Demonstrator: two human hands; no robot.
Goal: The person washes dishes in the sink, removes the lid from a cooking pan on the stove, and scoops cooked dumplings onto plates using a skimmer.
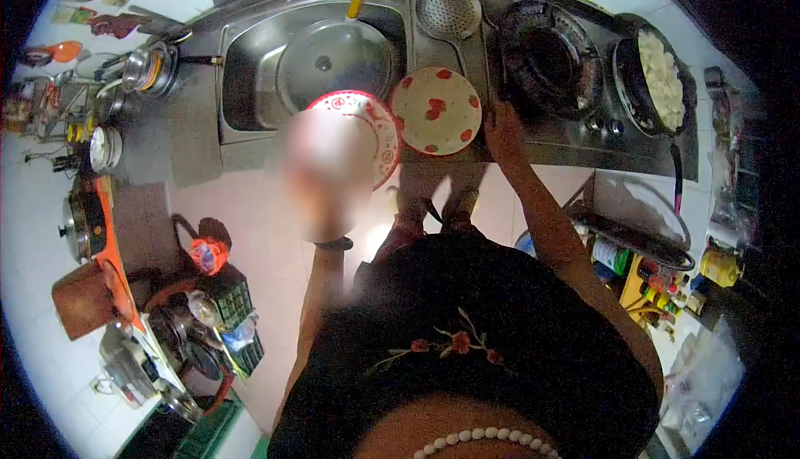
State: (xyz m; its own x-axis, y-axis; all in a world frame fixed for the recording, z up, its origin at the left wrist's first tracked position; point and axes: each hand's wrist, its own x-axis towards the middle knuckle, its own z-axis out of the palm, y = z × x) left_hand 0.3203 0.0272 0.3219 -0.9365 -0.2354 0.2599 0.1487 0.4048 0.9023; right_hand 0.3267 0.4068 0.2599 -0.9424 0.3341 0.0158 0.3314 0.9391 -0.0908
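Observation:
My left hand is smeared by a blurred patch over the near left part of a white plate with a red patterned rim; its fingers cannot be made out. The plate lies at the sink's front edge. Right beside it, a white plate with red strawberry-like marks rests on the counter. My right hand is at the counter's front edge, between the marked plate and the stove burner. It is dark there, and its fingers are hard to make out.
The steel sink holds a large round lid. Behind the marked plate lies a perforated ladle. A pan with pale food stands at the far right, its handle pointing toward me. Pots and shelves line the left side.

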